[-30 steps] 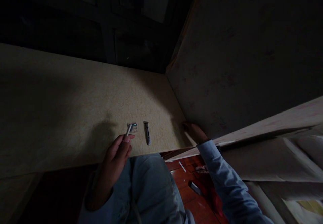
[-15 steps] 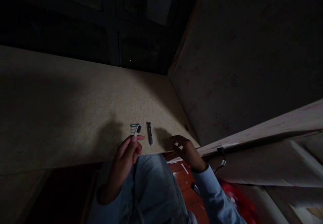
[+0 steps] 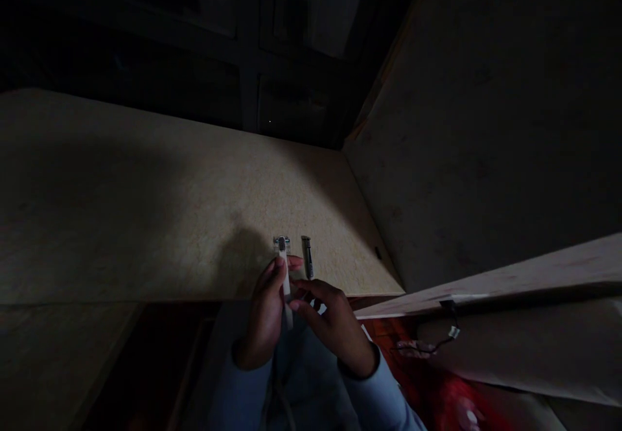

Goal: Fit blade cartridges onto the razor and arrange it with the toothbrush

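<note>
A white toothbrush point(image 3: 285, 282) with dark bristles stands nearly upright between my hands, in front of the ledge's edge. My left hand point(image 3: 266, 311) grips its handle, thumb along the side below the head. Fingers of my right hand point(image 3: 335, 317) are closed on the lower part of the handle. Right behind the brush head, partly covered by it, lies a small clear packet point(image 3: 276, 242) with something bluish-dark in it. A razor point(image 3: 309, 259) with a dark handle lies on the ledge point(image 3: 184, 223) just beyond my right fingers.
A small dark object point(image 3: 378, 253) lies near the patterned wall panel point(image 3: 486, 159) on the right. Dark window panes rise behind the ledge. A black cable with a white tag point(image 3: 453, 332) hangs at lower right, above something red point(image 3: 451, 392).
My right hand has come from the wall side to the toothbrush and taken hold of its handle. A small dark object is left by the wall. The brush has turned, and the view has shifted.
</note>
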Available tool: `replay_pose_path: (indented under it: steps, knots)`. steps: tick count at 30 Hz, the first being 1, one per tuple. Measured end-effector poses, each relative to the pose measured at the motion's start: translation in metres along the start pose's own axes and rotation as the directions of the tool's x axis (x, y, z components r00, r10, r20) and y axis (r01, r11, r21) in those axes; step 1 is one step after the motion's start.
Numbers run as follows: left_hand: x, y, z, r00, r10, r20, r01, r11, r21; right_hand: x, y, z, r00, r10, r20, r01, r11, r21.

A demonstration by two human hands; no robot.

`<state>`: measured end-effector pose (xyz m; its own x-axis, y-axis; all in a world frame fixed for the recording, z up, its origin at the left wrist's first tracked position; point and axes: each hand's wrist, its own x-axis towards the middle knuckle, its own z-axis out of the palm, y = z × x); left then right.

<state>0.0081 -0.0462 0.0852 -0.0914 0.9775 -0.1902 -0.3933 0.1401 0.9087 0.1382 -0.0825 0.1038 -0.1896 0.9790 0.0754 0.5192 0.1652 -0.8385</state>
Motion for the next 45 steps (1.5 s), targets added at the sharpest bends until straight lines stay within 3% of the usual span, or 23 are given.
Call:
replay_pose_path:
  steps: [10, 16, 20, 24, 28, 33, 45]
  knots:
    - [-0.004, -0.006, 0.008, 0.999, -0.008, -0.045, 0.001, 0.988, -0.153, 0.011, -0.013, 0.012, 0.998, 0.024, -0.051, -0.027, 0.998, -0.064]
    - [-0.005, -0.005, 0.01, 0.999, -0.041, 0.018, 0.044, 0.982, -0.184, 0.01, -0.009, 0.006, 0.997, 0.054, -0.049, -0.051, 0.996, 0.072]
    - [0.0, -0.002, 0.007, 0.997, -0.07, 0.041, 0.076, 0.982, -0.172, 0.012, 0.015, -0.019, 0.981, 0.155, -0.119, -0.146, 0.985, 0.088]
    - [0.007, 0.006, -0.003, 0.998, -0.065, 0.012, 0.066, 0.992, -0.105, 0.016, 0.055, -0.064, 0.956, 0.209, -0.207, -0.239, 0.962, -0.132]
    - [0.013, 0.009, -0.014, 0.998, -0.052, -0.023, 0.049, 0.99, -0.136, 0.023, 0.089, -0.106, 0.926, 0.283, -0.249, -0.371, 0.797, -0.476]
    - [0.018, 0.01, -0.019, 0.997, -0.065, -0.047, 0.059, 0.99, -0.13, 0.029, 0.109, -0.13, 0.874, 0.425, -0.237, -0.461, 0.564, -0.685]
    - [0.024, 0.008, -0.02, 0.992, -0.107, -0.073, 0.103, 0.993, -0.064, 0.041, 0.118, -0.135, 0.864, 0.459, -0.208, -0.438, 0.478, -0.762]
